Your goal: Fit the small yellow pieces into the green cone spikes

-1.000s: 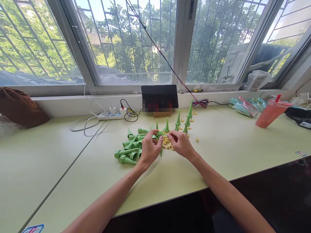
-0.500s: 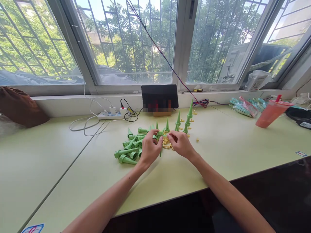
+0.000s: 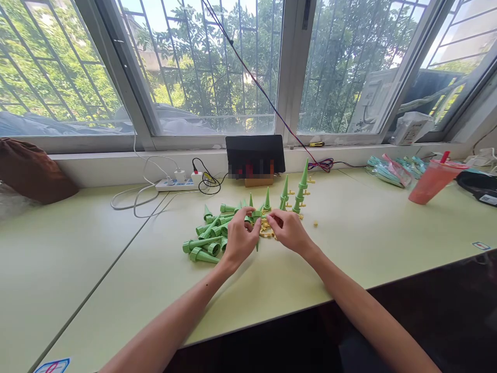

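Note:
My left hand (image 3: 243, 233) is closed round a green cone piece (image 3: 257, 213), its thumb and fingers on the cap end. My right hand (image 3: 289, 228) pinches at the right side of that same piece; its fingertips hide what they grip. Small yellow parts (image 3: 266, 234) lie on the table under and between the hands. Left of my left hand is a pile of green cones (image 3: 212, 235), most on their sides. Behind my right hand, stacked green cones (image 3: 300, 189) stand upright with yellow parts sticking out to the right.
A black screen (image 3: 255, 155) stands on a brown block at the wall. To its left are a power strip (image 3: 180, 184) and cables. At the right are a red cup (image 3: 435, 181) and plastic packets (image 3: 388, 171). A brown bag (image 3: 37, 171) lies at far left.

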Motion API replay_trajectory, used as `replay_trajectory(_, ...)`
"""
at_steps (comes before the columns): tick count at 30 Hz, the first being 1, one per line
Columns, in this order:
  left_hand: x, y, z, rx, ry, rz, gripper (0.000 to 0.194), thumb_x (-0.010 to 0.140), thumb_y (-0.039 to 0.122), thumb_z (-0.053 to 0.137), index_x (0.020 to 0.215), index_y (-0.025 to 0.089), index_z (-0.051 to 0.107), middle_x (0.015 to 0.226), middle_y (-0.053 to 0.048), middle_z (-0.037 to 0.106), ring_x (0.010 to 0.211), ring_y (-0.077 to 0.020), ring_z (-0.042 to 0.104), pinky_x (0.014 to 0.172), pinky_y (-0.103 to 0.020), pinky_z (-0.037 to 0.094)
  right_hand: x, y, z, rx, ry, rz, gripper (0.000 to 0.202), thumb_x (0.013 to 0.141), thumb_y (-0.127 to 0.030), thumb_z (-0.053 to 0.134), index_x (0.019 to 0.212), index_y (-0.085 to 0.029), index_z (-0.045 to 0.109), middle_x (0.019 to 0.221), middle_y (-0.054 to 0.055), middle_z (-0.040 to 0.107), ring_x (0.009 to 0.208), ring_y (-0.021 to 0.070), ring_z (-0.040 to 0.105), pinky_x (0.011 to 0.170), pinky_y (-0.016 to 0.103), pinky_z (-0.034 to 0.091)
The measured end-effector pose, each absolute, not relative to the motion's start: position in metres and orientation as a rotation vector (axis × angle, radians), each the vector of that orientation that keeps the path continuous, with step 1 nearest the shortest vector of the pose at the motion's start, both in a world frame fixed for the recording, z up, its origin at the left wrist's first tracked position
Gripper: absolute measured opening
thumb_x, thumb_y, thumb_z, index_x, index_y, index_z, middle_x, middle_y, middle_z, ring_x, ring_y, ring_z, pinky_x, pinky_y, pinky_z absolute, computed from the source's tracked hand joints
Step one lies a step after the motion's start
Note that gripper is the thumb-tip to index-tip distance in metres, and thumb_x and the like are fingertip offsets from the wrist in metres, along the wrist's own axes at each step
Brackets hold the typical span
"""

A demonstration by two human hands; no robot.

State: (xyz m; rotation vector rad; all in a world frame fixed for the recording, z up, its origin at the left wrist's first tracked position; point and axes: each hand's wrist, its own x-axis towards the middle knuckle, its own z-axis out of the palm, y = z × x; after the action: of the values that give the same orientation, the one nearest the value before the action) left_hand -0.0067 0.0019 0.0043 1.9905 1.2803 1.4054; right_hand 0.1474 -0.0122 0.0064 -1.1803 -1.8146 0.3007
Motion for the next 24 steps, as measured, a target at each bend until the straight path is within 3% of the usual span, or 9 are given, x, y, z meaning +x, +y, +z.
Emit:
replay_trajectory(8, -0.0075, 0.0031, 0.0037, 1.935, 1.245, 1.376, 0.025, 0.081, 0.032, 0.058, 0.102, 0.019, 0.058, 0.099, -0.006, 0.062, 0.046, -0.0057, 0.055, 0.049, -0.021, 0.046, 0.1476, -0.0112, 0.0081, -1.185, -1.781, 0.308, 0.032, 0.093, -0.032, 0.042, 0.063, -0.019, 0.046, 0.054, -0.003, 0.043, 0.049, 0.0105, 0.035, 0.050, 0.024, 0.028)
replay_trajectory(14, -0.0066, 0.0029, 0.0036, 1.916, 1.195, 1.381, 0.025, 0.082, 0.034, 0.058, 0.102, 0.019, 0.057, 0.098, -0.006, 0.061, 0.044, -0.0047, 0.052, 0.044, -0.019, 0.045, 0.1476, -0.0108, 0.0060, -1.158, -1.768, 0.331, 0.032, 0.093, -0.035, 0.042, 0.067, -0.019, 0.050, 0.054, -0.003, 0.045, 0.049, 0.0107, 0.037, 0.049, 0.024, 0.029)
replay_trajectory(19, -0.0054, 0.0022, 0.0039, 1.905, 1.188, 1.391, 0.024, 0.082, 0.034, 0.058, 0.101, 0.019, 0.057, 0.098, -0.005, 0.060, 0.045, -0.0044, 0.052, 0.044, -0.019, 0.045, 0.1475, -0.0113, 0.0053, -1.139, -1.741, 0.415, 0.025, 0.093, -0.038, 0.043, 0.083, -0.018, 0.056, 0.057, -0.003, 0.049, 0.048, 0.0112, 0.041, 0.048, 0.023, 0.032)
replay_trajectory(24, -0.0051, -0.0010, 0.0070, 1.951, 1.173, 1.392, 0.023, 0.083, 0.033, 0.057, 0.101, 0.019, 0.056, 0.097, -0.004, 0.060, 0.045, -0.0035, 0.050, 0.044, -0.018, 0.044, 0.1478, -0.0114, 0.0056, -1.132, -1.739, 0.441, 0.028, 0.094, -0.039, 0.044, 0.077, -0.019, 0.054, 0.059, -0.001, 0.052, 0.051, 0.0118, 0.044, 0.050, 0.023, 0.034)
